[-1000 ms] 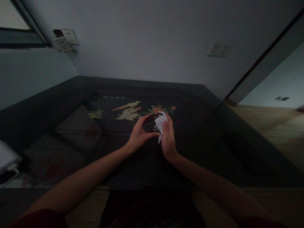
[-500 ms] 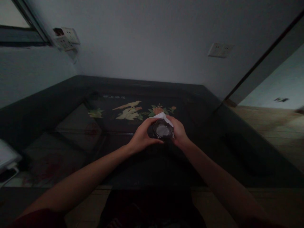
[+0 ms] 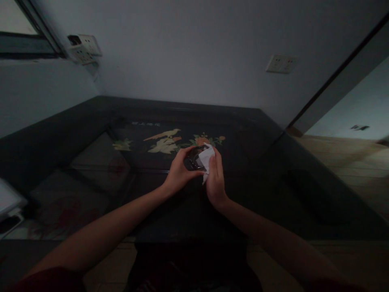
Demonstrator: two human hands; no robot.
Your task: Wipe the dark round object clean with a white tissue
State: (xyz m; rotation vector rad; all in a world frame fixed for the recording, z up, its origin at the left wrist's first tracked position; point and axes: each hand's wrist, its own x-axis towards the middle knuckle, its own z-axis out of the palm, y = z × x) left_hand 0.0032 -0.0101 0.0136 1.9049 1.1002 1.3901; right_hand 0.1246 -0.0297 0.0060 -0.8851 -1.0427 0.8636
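Observation:
In dim light both my hands are raised over a dark table (image 3: 258, 134) with a painted bird and flowers on its top. My left hand (image 3: 179, 174) is wrapped round a small clear glass (image 3: 193, 159), fingers over its rim and thumb underneath. My right hand (image 3: 215, 180) is closed on a crumpled white tissue (image 3: 206, 159) and presses it against the glass's right side. Most of the glass is hidden behind the fingers and the tissue.
Grey walls carry a socket plate (image 3: 281, 63) at the back right and a socket block (image 3: 82, 50) by the window at upper left. A white object (image 3: 9, 200) with a cable lies at the table's left edge. An open doorway (image 3: 349, 121) shows wooden floor to the right.
Half a second ago the glass's round face pointed at me with the tissue behind it. Now my right hand has swung in front and the tissue sits against the glass's side, as one second ago.

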